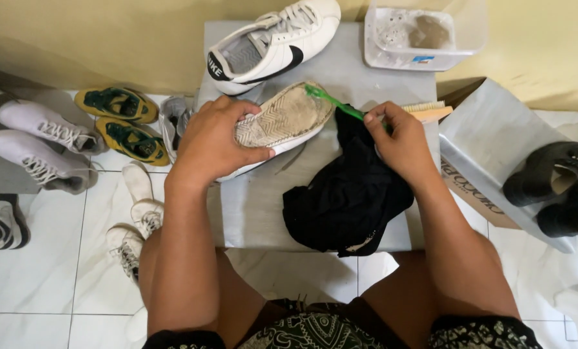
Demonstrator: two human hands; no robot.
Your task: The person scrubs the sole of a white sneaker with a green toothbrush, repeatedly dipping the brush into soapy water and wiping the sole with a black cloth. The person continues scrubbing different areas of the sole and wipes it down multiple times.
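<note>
My left hand (215,139) grips a white sneaker (282,119) turned sole-up on a grey low table (257,207); the tread looks dirty. My right hand (399,139) holds a green toothbrush (331,100) whose head touches the toe end of the sole. A crumpled black cloth (347,194) lies under and in front of my right hand. The matching white sneaker with a black stripe (273,42) stands upright at the back of the table.
A clear plastic tub (418,35) sits at the table's back right, a wooden brush (431,111) beside my right hand. Several shoes lie on the white tile floor (37,278) at left. Black shoes (554,184) rest on a grey box (489,136) at right.
</note>
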